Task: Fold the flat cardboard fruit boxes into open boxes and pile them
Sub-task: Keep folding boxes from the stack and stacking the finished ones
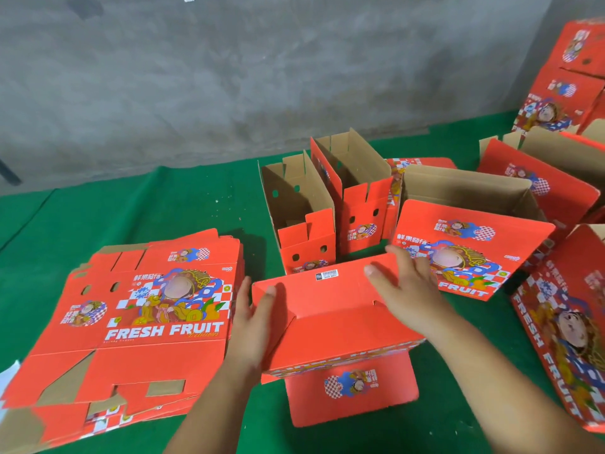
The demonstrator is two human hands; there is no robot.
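Note:
A red cardboard fruit box [330, 326] stands bottom-up in front of me on the green table [183, 204], its bottom flaps partly folded in. My left hand [253, 317] holds its left end, fingers curled over the edge. My right hand [404, 288] presses flat on the far right flap with straight fingers. A loose flap [352, 393] hangs toward me. A stack of flat printed boxes [140, 316] lies at the left.
Two folded open boxes [302, 211] [357, 188] stand behind the one I hold. More folded boxes lie tipped at the right [471, 234] [569, 322] and pile up at the far right [566, 83]. A grey wall [229, 77] runs behind the table.

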